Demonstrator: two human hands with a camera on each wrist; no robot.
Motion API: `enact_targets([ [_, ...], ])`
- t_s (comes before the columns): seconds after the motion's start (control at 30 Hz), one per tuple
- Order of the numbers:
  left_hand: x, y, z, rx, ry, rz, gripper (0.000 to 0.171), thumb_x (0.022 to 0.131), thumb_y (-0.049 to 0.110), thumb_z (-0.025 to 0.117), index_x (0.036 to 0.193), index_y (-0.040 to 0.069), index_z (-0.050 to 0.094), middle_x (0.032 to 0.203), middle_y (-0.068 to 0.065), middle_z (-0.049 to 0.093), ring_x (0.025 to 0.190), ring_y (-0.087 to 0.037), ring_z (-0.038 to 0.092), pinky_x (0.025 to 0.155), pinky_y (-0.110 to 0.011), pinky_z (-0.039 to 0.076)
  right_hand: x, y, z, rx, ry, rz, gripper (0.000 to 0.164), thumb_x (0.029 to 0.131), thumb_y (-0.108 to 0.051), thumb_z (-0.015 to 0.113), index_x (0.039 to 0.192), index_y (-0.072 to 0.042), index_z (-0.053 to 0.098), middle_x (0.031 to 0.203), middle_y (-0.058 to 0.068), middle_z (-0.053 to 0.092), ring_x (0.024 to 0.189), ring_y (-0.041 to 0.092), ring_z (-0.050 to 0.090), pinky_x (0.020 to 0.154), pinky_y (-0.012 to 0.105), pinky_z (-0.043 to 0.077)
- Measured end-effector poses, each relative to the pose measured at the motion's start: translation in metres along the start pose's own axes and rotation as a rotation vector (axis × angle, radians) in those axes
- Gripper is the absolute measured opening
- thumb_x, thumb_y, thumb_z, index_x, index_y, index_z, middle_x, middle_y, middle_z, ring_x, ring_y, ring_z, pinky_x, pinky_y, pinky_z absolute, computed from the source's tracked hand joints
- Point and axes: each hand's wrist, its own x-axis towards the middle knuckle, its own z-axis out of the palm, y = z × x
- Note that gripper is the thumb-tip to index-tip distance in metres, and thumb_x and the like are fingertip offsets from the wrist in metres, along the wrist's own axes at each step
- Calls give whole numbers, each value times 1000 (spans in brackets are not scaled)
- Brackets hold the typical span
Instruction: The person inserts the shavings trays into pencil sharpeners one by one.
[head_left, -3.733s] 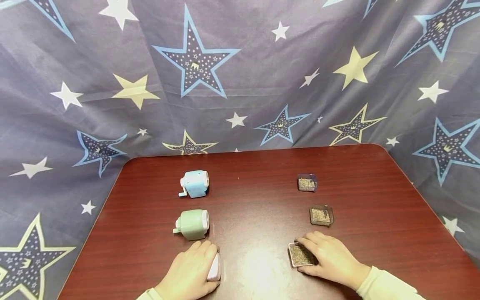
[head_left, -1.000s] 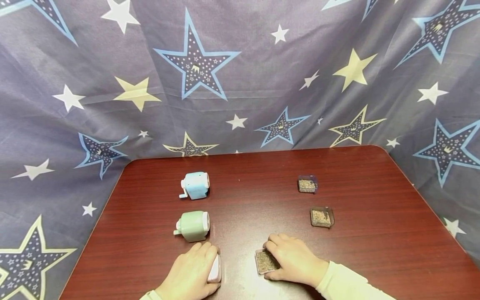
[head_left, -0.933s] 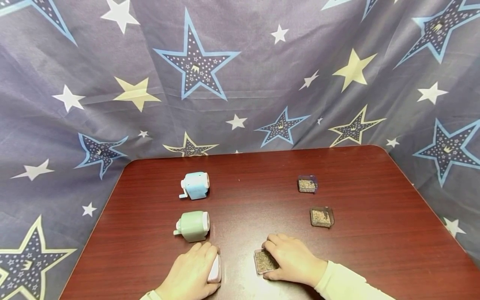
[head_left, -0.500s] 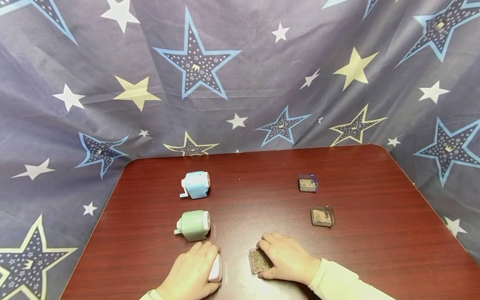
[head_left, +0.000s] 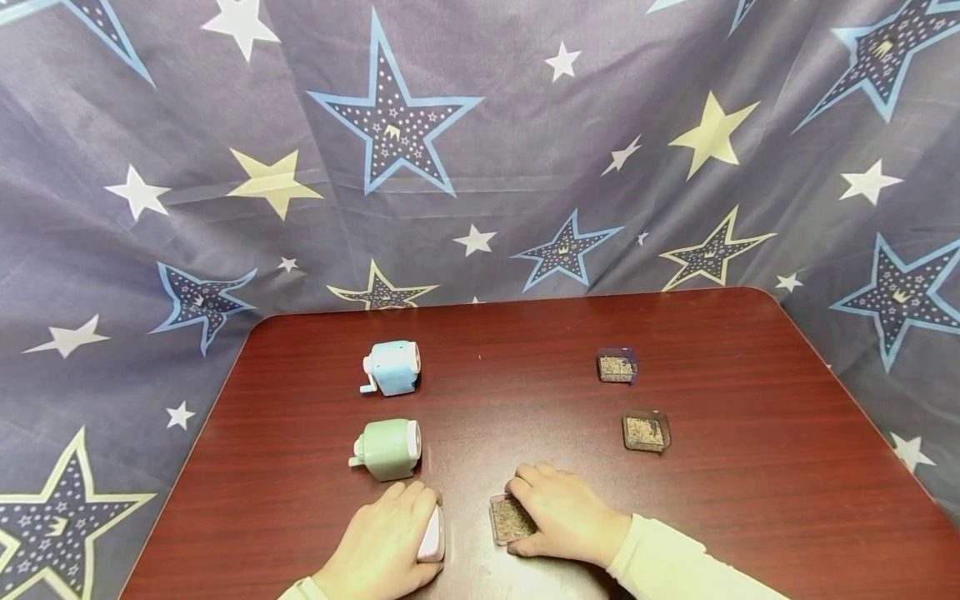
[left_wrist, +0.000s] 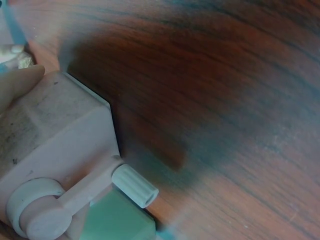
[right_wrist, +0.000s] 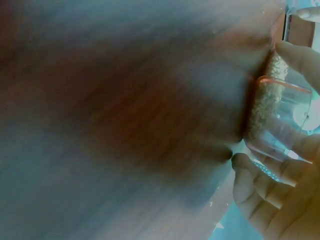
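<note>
My left hand (head_left: 382, 537) grips a pale pink pencil sharpener (head_left: 432, 535) from above, near the front of the table. In the left wrist view the sharpener's crank handle (left_wrist: 90, 185) shows, with a ribbed knob at its end. Most of its body is hidden under the hand in the head view. To its right, my right hand (head_left: 566, 517) holds a clear, pink-rimmed shavings drawer (head_left: 512, 520) by its sides, fingers on the far side and thumb on the near one. Brownish pencil shavings fill it. A gap of bare table separates drawer and sharpener.
A green pencil sharpener (head_left: 387, 450) stands just beyond my left hand, with a blue one (head_left: 392, 368) behind it. On the right lie a dark drawer (head_left: 646, 432) and a bluish drawer (head_left: 617, 366), both holding shavings. A star-patterned cloth (head_left: 480, 192) hangs behind the table.
My right hand has slid the shavings drawer leftward across the table, closer to the pink pencil sharpener. The left hand keeps its grip in the same place.
</note>
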Motion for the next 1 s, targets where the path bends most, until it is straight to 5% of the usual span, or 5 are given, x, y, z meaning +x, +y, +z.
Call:
enact_targets([
  [0.8, 0, -1, -1, 2, -8, -2, 60, 50, 39, 87, 93, 11, 55, 84, 2, 49, 77, -19, 51, 52, -36, 44, 14, -13, 4, 13, -10, 3, 56, 71, -55, 75, 104, -11, 66, 92, -4, 54, 83, 12, 54, 65, 32, 53],
  [1.0, 0, 0, -1, 1, -9, -2, 60, 50, 39, 86, 93, 11, 55, 83, 2, 49, 76, -19, 50, 52, -35, 44, 11, -11, 4, 75, 0, -6, 69, 71, -62, 74, 116, -10, 66, 99, -3, 56, 87, 12, 55, 68, 31, 54],
])
